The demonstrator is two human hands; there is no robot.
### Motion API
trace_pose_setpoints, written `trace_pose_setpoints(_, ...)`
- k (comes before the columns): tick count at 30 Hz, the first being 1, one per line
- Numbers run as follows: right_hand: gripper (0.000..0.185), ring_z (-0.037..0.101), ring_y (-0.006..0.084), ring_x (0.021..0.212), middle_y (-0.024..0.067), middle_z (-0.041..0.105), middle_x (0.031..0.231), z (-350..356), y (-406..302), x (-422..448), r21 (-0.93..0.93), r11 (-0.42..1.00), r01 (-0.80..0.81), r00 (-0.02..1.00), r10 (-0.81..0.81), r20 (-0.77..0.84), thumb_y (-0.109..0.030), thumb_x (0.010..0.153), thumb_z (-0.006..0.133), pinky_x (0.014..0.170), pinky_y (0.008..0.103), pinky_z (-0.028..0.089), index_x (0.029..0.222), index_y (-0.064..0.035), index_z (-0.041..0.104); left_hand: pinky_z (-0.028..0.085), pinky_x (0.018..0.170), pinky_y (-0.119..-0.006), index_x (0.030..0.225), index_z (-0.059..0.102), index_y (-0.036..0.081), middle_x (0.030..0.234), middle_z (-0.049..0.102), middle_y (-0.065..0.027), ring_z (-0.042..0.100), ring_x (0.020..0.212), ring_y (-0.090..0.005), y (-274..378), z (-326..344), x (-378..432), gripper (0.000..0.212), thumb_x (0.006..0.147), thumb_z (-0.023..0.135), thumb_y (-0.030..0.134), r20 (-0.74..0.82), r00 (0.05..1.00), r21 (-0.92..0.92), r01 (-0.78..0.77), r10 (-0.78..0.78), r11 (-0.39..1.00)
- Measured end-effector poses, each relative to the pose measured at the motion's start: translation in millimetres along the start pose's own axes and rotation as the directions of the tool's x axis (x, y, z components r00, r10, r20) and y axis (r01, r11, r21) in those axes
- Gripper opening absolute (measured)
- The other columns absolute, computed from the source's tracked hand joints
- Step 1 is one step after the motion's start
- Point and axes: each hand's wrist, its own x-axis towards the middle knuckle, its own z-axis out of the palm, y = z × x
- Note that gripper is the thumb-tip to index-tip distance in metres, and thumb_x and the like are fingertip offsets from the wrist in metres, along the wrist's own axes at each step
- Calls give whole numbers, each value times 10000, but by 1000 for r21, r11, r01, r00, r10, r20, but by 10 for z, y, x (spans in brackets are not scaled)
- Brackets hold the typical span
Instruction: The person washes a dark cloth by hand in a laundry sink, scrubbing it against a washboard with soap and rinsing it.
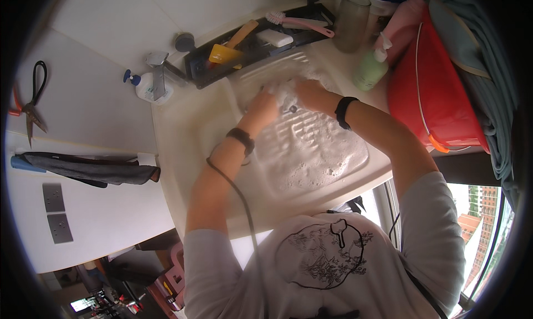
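Note:
Both hands are at the upper part of a ribbed washboard point(304, 131) built into a pale sink basin point(187, 123), which is covered with suds. My left hand point(266, 100) is bent over a wet, foamy bundle, perhaps cloth point(286, 95), and its fingertips are hidden in the suds. My right hand point(310, 93) meets the same bundle from the other side, its fingers blurred and partly covered by foam. A small dark spot shows just below the bundle. Each wrist bears a black band.
Behind the basin, a black tray point(200, 71) holds a yellow scraper point(225, 54), a white soap bar point(275, 38) and a pink brush point(300, 21). Pump bottles stand left point(153, 88) and right point(370, 69). A red bucket point(437, 90) is at right. A cable crosses my left forearm.

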Motion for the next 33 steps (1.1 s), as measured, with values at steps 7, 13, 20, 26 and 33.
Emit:
trace_pose_setpoints(7, 760, 516, 311, 905, 255, 445, 1047, 326, -72, -382, -73, 997, 33, 999, -32, 7, -77, 636, 607, 696, 365, 451, 1224, 75, 151, 447, 710, -359, 1022, 478, 59, 1186, 381, -157, 493, 931, -312, 66, 93, -469, 370, 667, 560, 125, 134, 966, 135, -240, 223, 961)
trace_pose_setpoints(13, 441, 586, 284, 697, 163, 573, 781, 218, 103, 129, -195, 959, -205, 976, 184, -117, -101, 655, 590, 599, 336, 472, 1002, 84, 391, 448, 642, -365, 921, 531, 1, 863, 572, -163, 556, 776, -296, -77, 55, 237, 268, 676, 528, 109, 347, 930, 260, 32, -124, 965)
trace_pose_setpoints(20, 406, 572, 272, 657, 241, 493, 974, 402, -208, -637, -87, 991, 105, 990, -96, 105, -135, 666, 590, 561, 340, 470, 981, 73, 441, 444, 669, -390, 876, 563, -41, 1035, 492, -202, 559, 755, -314, 149, 162, -588, 257, 650, 515, 72, 387, 889, 137, -318, 245, 938)
trace_pose_setpoints(26, 210, 563, 265, 746, 182, 500, 931, 362, 53, -163, -232, 967, -101, 995, 102, -7, -62, 651, 553, 603, 329, 473, 835, 38, 543, 451, 620, -382, 875, 560, -45, 972, 515, -222, 564, 698, -313, 43, 197, -95, 280, 622, 516, 66, 226, 973, 234, -102, 48, 967)
trace_pose_setpoints(33, 243, 577, 237, 752, 162, 558, 845, 217, -114, -204, -180, 974, -136, 979, 160, 124, -123, 683, 556, 614, 322, 473, 889, -2, 516, 439, 670, -378, 918, 554, -16, 987, 520, -207, 554, 771, -327, 42, 172, -134, 302, 626, 500, 41, 317, 948, 152, -24, -25, 988)
